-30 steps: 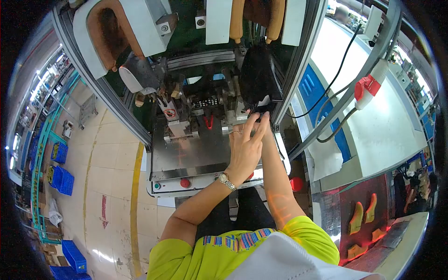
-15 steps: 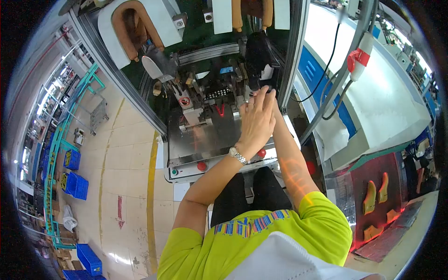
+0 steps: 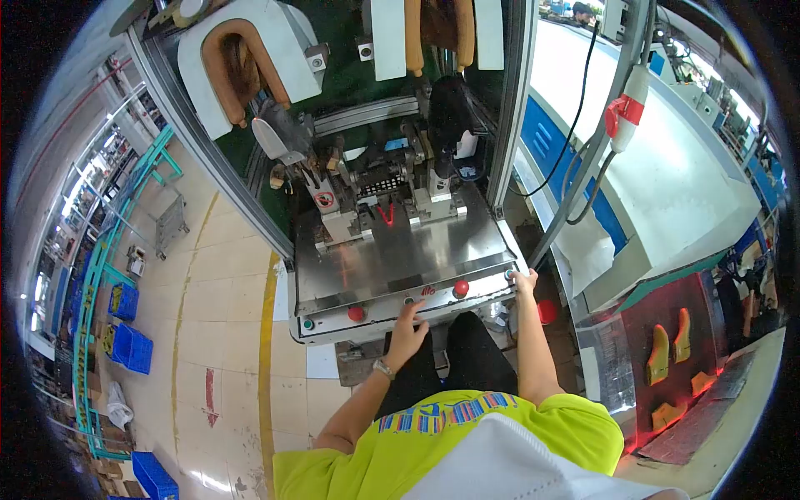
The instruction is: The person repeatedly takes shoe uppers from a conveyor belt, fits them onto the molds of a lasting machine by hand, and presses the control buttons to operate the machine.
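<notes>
My left hand (image 3: 407,335) is at the front panel (image 3: 379,315) of the machine. Its fingers are apart, and the index finger reaches to a small switch (image 3: 408,302). My right hand (image 3: 524,284) is at the panel's right end, with a fingertip on or right beside a green button (image 3: 509,275); its fingers are spread and nothing is held. Beyond the metal plate (image 3: 400,258), a black shoe upper (image 3: 452,117) stands on the right-hand station. The left-hand station carries a pale pad (image 3: 271,139).
Red buttons (image 3: 357,313) sit on the panel. Brown U-shaped pads (image 3: 223,62) hang above. An aluminium post (image 3: 521,92) and a grey pole (image 3: 596,142) rise at right. Yellow sole-like pieces (image 3: 658,354) lie under red light. Blue crates (image 3: 133,342) stand at left.
Both hands have left the black shoe upper at the right-hand station and come down toward me. They have parted: the left to mid-panel, the right to the panel's right end.
</notes>
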Tool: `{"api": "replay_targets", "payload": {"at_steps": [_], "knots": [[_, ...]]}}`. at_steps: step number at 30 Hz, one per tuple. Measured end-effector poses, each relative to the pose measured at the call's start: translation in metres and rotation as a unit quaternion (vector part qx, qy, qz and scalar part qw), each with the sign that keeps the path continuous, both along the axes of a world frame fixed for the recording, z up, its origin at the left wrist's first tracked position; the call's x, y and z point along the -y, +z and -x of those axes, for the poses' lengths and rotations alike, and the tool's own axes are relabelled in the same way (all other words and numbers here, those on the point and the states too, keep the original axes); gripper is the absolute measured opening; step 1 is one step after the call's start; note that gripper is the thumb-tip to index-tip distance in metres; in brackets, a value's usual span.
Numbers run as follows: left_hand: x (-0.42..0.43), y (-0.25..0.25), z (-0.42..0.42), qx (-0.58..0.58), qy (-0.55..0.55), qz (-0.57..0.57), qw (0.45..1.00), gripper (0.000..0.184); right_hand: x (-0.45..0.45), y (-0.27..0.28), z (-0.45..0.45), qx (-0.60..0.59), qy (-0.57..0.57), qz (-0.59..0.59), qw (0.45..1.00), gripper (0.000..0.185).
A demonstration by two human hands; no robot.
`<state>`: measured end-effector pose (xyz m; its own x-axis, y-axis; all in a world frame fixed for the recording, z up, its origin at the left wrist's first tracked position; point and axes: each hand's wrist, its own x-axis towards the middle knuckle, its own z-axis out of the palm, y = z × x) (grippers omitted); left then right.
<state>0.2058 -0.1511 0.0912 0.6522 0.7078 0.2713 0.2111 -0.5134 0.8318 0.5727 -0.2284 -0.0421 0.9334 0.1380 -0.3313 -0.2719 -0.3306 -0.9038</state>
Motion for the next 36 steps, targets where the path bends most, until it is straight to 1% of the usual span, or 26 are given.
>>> {"api": "replay_targets", "payload": {"at_steps": [1,2,3,5,6,8,9,10,11,12,13,14,15,16,17,18,19,21,24,27,30,33,36], "knots": [[0.005,-0.007,0.001,0.008,0.005,0.020,1.000,0.044,-0.004,0.013,0.006,-0.013,-0.016,0.010,1.000,0.087],[0.009,-0.014,0.002,0.017,0.009,0.040,0.999,0.042,-0.004,0.026,0.013,-0.009,-0.022,0.066,0.998,0.089],[0.012,-0.022,0.005,0.013,0.018,0.037,0.999,0.042,-0.004,0.027,0.016,0.004,-0.023,0.089,0.996,0.089],[0.023,-0.040,0.012,0.001,0.036,0.036,0.999,0.042,-0.007,0.027,0.021,0.069,-0.055,0.115,0.989,0.084],[0.029,-0.047,0.015,-0.021,0.038,0.117,0.992,0.039,-0.006,0.026,0.021,0.065,-0.059,0.103,0.991,0.084],[0.039,-0.059,0.024,-0.090,0.068,-0.020,0.993,0.038,-0.005,0.018,0.020,0.056,-0.064,0.077,0.993,0.084],[0.042,-0.066,0.029,-0.124,0.083,-0.090,0.985,0.037,-0.006,0.012,0.020,0.062,-0.087,0.048,0.993,0.084],[0.044,-0.070,0.034,-0.149,0.089,-0.056,0.983,0.035,-0.007,0.002,0.017,0.068,-0.110,0.016,0.991,0.084],[0.045,-0.074,0.038,-0.155,0.095,-0.077,0.980,0.033,-0.009,-0.008,0.014,0.075,-0.132,-0.018,0.988,0.084],[0.046,-0.074,0.040,-0.161,0.101,-0.100,0.977,0.032,-0.014,-0.033,0.005,0.043,-0.170,-0.151,0.973,0.083],[0.045,-0.076,0.041,-0.166,0.107,-0.122,0.973,0.031,-0.008,-0.002,0.026,-0.048,-0.181,-0.299,0.936,0.071],[0.045,-0.077,0.039,-0.164,0.115,-0.117,0.973,0.030,-0.010,-0.012,0.024,-0.093,-0.210,-0.255,0.939,0.062],[0.045,-0.077,0.038,-0.172,0.118,-0.107,0.972,0.030,-0.014,-0.034,0.015,-0.138,-0.236,-0.209,0.939,0.056],[0.044,-0.076,0.038,-0.179,0.122,-0.098,0.971,0.031,-0.016,-0.013,0.026,-0.087,-0.267,-0.209,0.937,0.050],[0.044,-0.076,0.037,-0.186,0.127,-0.090,0.970,0.031,-0.019,0.007,0.040,-0.036,-0.296,-0.209,0.931,0.050],[0.044,-0.076,0.035,-0.201,0.132,-0.113,0.964,0.032,-0.021,0.011,0.043,-0.029,-0.289,-0.290,0.912,0.050],[0.041,-0.077,0.033,-0.199,0.133,-0.118,0.964,0.032,-0.021,0.014,0.043,-0.019,-0.285,-0.276,0.918,0.055],[0.044,-0.077,0.034,-0.199,0.133,-0.122,0.963,0.032,-0.020,0.012,0.042,-0.024,-0.294,-0.188,0.937,0.060],[0.043,-0.075,0.031,-0.195,0.141,-0.119,0.963,0.032,-0.023,0.002,0.037,-0.031,-0.328,-0.198,0.923,0.067],[0.044,-0.073,0.029,-0.206,0.146,-0.125,0.960,0.033,-0.019,0.002,0.037,-0.057,-0.279,-0.236,0.929,0.071],[0.044,-0.074,0.028,-0.215,0.152,-0.131,0.956,0.036,-0.019,0.003,0.037,-0.066,-0.291,-0.217,0.929,0.074],[0.042,-0.077,0.028,-0.206,0.154,-0.125,0.958,0.040,-0.019,0.003,0.037,-0.064,-0.283,-0.229,0.929,0.074],[0.040,-0.078,0.030,-0.201,0.150,-0.113,0.961,0.043,-0.019,0.005,0.038,-0.056,-0.284,-0.203,0.935,0.074]]}}
